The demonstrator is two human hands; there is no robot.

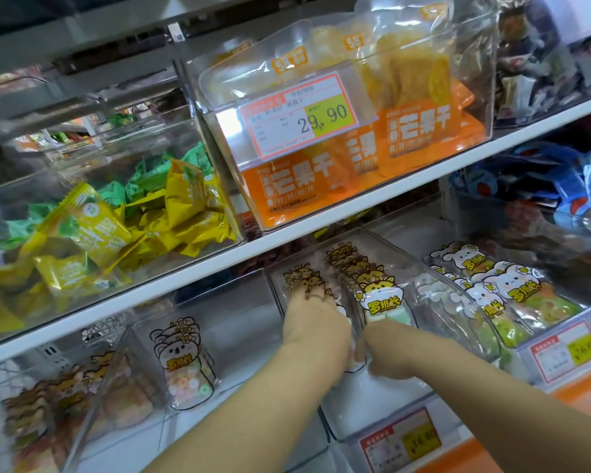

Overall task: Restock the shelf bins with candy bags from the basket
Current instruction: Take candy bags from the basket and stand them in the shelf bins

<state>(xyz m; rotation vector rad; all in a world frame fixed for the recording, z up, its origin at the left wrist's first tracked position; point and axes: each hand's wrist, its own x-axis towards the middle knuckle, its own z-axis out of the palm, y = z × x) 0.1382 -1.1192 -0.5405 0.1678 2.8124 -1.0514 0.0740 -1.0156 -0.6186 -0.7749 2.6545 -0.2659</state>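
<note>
Both hands reach into a clear shelf bin (342,435). The left hand (313,322) lies flat on a row of candy bags (365,278); the right hand (394,351) seems to pinch the front bag's lower edge.

Price tag (299,115), orange mango packs (289,186)

Shop, price tag (301,114), stocked shelf bins (471,63)

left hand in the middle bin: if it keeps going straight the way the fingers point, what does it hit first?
Probably the left row of cat-print candy bags: the left hand points up and back into the clear middle bin, and its fingertips already seem to touch that stack. Behind it the bin's back is dark; depth is unclear.
</note>
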